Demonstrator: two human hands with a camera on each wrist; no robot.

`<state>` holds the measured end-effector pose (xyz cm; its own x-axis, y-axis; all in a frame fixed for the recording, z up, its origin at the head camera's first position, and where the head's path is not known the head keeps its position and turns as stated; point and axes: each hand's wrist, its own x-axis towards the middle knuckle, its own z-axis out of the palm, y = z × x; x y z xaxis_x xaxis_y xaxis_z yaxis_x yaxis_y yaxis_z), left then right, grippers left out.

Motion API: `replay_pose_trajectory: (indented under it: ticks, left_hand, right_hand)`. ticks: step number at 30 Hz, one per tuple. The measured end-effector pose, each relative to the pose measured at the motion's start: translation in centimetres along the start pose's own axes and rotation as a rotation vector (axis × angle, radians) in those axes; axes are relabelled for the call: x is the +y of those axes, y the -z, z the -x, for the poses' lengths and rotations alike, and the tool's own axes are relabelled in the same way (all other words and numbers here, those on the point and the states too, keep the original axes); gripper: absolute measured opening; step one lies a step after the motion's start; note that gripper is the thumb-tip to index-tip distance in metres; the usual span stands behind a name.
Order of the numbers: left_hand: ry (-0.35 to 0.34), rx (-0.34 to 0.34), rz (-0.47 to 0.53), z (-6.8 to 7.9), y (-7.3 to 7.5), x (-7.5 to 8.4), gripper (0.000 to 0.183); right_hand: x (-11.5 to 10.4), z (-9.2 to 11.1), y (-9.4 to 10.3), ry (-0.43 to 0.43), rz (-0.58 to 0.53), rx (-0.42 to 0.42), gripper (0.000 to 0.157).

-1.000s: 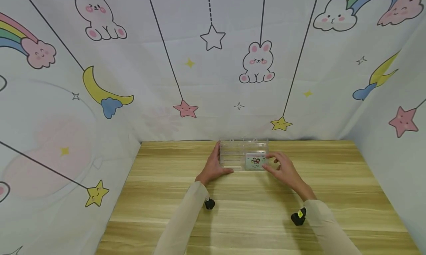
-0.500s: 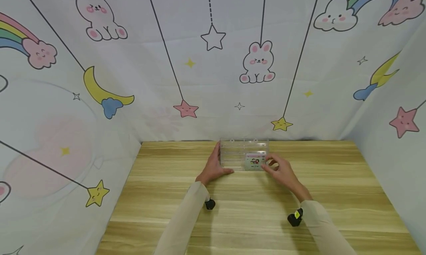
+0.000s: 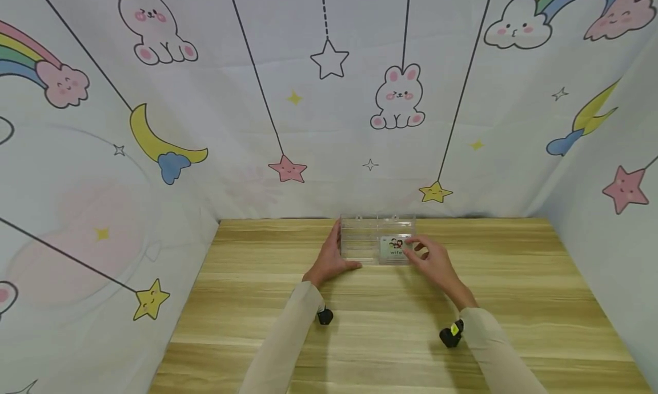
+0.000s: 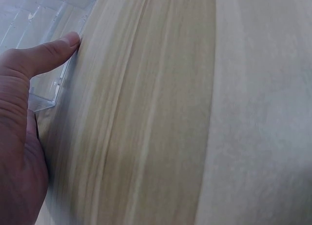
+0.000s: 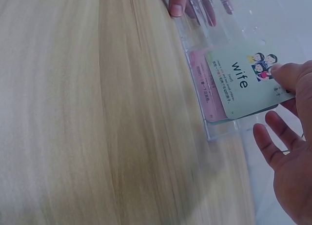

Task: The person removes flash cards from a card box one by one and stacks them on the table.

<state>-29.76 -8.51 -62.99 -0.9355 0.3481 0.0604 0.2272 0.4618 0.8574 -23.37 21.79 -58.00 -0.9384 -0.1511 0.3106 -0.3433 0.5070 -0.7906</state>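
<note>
A clear plastic card rack (image 3: 358, 261) with two columns of slots stands at the back of the table. My left hand (image 3: 331, 257) holds its left side, the thumb (image 4: 58, 48) lying along the front edge. In the rack's lower right slot is a pale green flash card (image 3: 392, 249), printed "wife" with a small family picture. My right hand (image 3: 436, 265) pinches this card at its right edge, thumb on the printed face. The right wrist view shows a pink card (image 5: 201, 83) behind the green one, mostly covered. Other fingers of the right hand are spread below the card.
The wood-grain table (image 3: 380, 331) extends in front of the rack. White cloth (image 3: 329, 125) printed with rabbits, stars and clouds hangs behind the table and along both sides. A black wrist camera (image 3: 325, 316) sits at the left cuff, another black camera (image 3: 451, 334) at the right.
My right hand has shifted slightly left, its thumb now further over the card's face. The green card has moved up a little in its slot. The left hand and rack stay put.
</note>
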Motion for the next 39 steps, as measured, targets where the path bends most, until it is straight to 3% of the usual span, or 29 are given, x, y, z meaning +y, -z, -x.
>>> replay_pose_trajectory:
  ticks: [11, 17, 23, 33, 39]
  left_hand:
    - [-0.025, 0.008, 0.017, 0.1, 0.1, 0.2, 0.140]
    - [-0.002, -0.001, 0.025, 0.1, 0.0, 0.1, 0.140]
    - [-0.030, 0.010, 0.029, 0.0, 0.0, 0.0, 0.139]
    - [-0.001, -0.001, 0.019, 0.1, 0.1, 0.3, 0.139]
    - [0.004, -0.001, 0.008, 0.1, 0.1, 0.3, 0.139]
  right_hand:
    - [-0.3, -0.2, 0.2, 0.001, 0.002, 0.050, 0.026]
    - [-0.7, 0.2, 0.6, -0.021, -0.029, 0.041, 0.031]
    - [-1.0, 1.0, 1.3, -0.038, -0.019, 0.024, 0.036]
    - [-0.9, 3.8, 2.1, -0.171, -0.140, -0.067, 0.037]
    - [-0.7, 5.5, 2.1, -0.242, -0.145, -0.122, 0.036]
